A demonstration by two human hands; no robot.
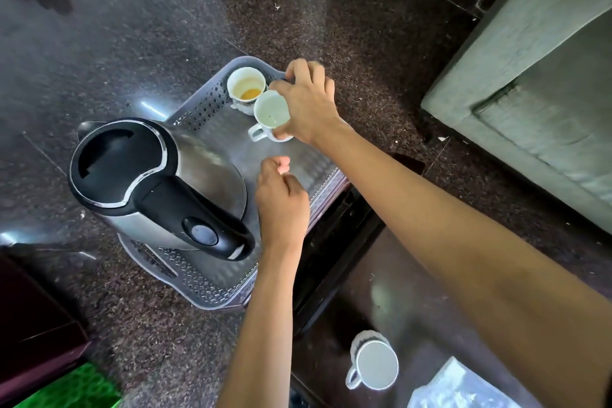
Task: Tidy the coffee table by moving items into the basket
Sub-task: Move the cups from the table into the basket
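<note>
Gripping a white cup (271, 113) at the 1 o'clock corner of the basket (198, 103), the right hand (309, 103) holds it just beside a tea-stained cup (246, 87). The left hand (281, 205) hovers loosely curled and empty, at 3 o'clock of the kettle (159, 182) standing in the basket. Another cup (376, 363) sits on the table (381, 291) at 5 o'clock.

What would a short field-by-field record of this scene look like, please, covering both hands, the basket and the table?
basket: grey perforated basket, beside the coffee table
in basket: kettle; stained cup with orange residue
right hand: right hand grips the held cup, white, next to the stained cup
left hand: left hand loosely curled over the basket, holds nothing
left on table: table cup, white; clear plastic bag
</note>
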